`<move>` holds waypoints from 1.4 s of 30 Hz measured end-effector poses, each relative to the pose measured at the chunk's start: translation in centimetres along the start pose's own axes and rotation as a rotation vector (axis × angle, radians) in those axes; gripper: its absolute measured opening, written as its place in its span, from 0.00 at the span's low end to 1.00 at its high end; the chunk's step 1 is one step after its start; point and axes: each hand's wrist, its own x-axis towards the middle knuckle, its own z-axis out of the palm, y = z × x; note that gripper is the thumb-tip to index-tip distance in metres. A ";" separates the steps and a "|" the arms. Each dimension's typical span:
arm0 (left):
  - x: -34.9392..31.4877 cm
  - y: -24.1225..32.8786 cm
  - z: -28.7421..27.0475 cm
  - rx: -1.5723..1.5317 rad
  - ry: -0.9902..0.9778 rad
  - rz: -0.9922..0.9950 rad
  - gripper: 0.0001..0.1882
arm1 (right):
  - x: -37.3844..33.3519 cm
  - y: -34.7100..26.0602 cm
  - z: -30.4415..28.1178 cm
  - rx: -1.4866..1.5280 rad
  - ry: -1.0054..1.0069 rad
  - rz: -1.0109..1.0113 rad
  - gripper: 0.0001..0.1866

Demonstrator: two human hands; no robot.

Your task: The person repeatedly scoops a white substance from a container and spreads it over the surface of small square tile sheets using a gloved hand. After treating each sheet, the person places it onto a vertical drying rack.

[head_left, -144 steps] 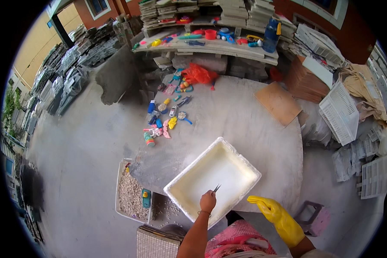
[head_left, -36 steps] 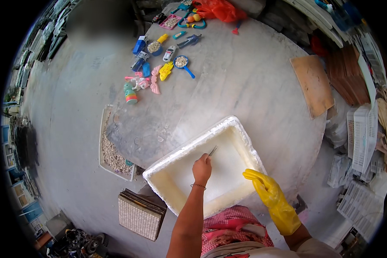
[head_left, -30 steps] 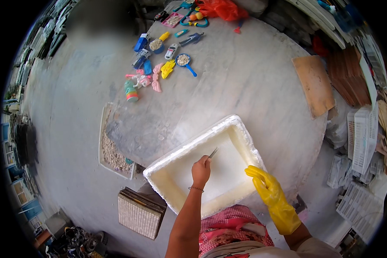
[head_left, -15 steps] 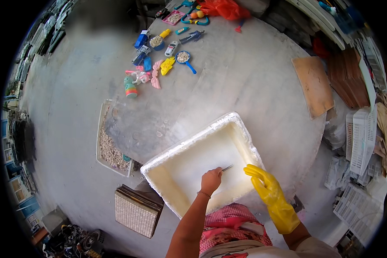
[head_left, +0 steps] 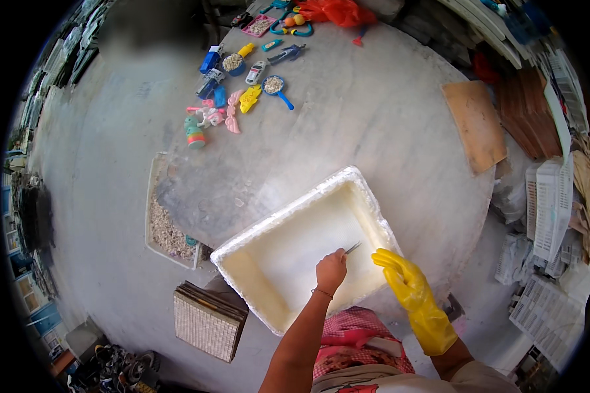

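A white foam box (head_left: 288,209) with rough, crumbly rims sits tilted in front of me. My bare left hand (head_left: 332,271) reaches over its inside, fingers closed on a thin pointed metal tool (head_left: 353,248). The tool's tip points up and right, toward the right wall; its handle is hidden in my fist, and I cannot make out its exact kind. At the right rim is my right hand (head_left: 406,285) in a yellow rubber glove, fingers stretched out and nothing seen in them. Whether the glove touches the foam is unclear.
A clear bin (head_left: 152,229) of small pale pieces stands left of the box, with stacked tile-like panels (head_left: 208,324) nearer me. Several toys lie farther off, including a blue scoop (head_left: 273,84). A brown board (head_left: 476,128) and white crates (head_left: 552,206) are at right.
My left hand has moved a little to the right and up with the metal tool, closer to the box's right wall. The gloved right hand has stayed almost still. The view has shifted slightly.
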 end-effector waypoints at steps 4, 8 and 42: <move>-0.1 -0.1 0.3 0.014 0.073 -0.070 0.08 | -0.2 -0.1 -0.1 0.004 0.007 0.003 0.17; 0.4 -0.2 0.0 0.009 0.014 -0.035 0.08 | -0.3 0.5 -0.1 0.012 0.031 0.009 0.17; -0.1 -1.0 -1.1 -0.105 0.317 0.108 0.05 | 0.3 -1.7 0.0 0.058 -0.013 -0.010 0.17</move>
